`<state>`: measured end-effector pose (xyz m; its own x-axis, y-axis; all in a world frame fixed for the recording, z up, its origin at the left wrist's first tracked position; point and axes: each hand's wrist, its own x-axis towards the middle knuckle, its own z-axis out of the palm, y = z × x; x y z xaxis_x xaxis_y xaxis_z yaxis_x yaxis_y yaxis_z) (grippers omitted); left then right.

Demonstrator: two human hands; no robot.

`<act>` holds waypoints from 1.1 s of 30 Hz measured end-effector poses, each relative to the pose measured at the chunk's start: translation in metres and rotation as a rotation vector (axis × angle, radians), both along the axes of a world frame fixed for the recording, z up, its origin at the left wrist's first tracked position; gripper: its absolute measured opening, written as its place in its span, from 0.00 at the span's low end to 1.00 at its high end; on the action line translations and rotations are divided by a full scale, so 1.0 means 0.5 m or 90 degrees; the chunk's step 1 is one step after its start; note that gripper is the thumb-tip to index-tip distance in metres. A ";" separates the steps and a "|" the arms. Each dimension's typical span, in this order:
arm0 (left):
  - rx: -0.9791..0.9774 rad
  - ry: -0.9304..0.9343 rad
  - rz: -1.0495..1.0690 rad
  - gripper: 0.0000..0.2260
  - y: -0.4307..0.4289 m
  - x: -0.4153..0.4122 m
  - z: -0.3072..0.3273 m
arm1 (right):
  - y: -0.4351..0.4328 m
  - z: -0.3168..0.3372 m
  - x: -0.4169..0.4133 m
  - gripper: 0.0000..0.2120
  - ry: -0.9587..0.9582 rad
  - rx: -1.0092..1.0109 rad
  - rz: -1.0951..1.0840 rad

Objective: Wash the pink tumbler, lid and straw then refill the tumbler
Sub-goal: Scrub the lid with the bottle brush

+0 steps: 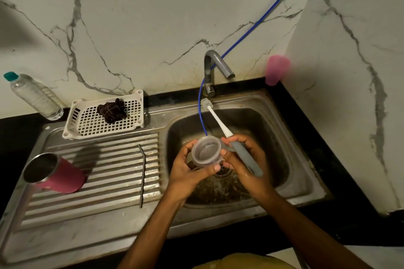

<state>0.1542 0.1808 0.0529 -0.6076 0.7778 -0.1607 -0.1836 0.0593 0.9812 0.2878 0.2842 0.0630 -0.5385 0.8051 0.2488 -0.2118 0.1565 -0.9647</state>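
White marble-look wall (153, 28) with grey veining fills the view from 9 to 1 o'clock; a second wall panel (349, 72) of the same finish meets it at a corner toward 2 o'clock. Black counter (323, 137) edges a stainless steel sink (306, 190), drainboard (98, 170) at 8 o'clock, grey tap (215, 65) just above centre. Light dim and warm; soft shadows on the wall at 10 and 12 o'clock.
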 end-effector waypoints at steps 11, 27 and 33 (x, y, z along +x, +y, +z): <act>0.037 -0.053 0.125 0.36 0.009 -0.040 -0.020 | -0.005 0.097 0.095 0.34 -0.055 -0.112 -0.081; 0.043 0.004 0.172 0.36 0.021 -0.061 0.028 | -0.067 0.088 0.192 0.11 -0.057 0.317 -0.007; 0.050 0.019 0.158 0.38 0.025 -0.059 0.042 | -0.077 0.084 0.203 0.10 -0.046 0.305 -0.039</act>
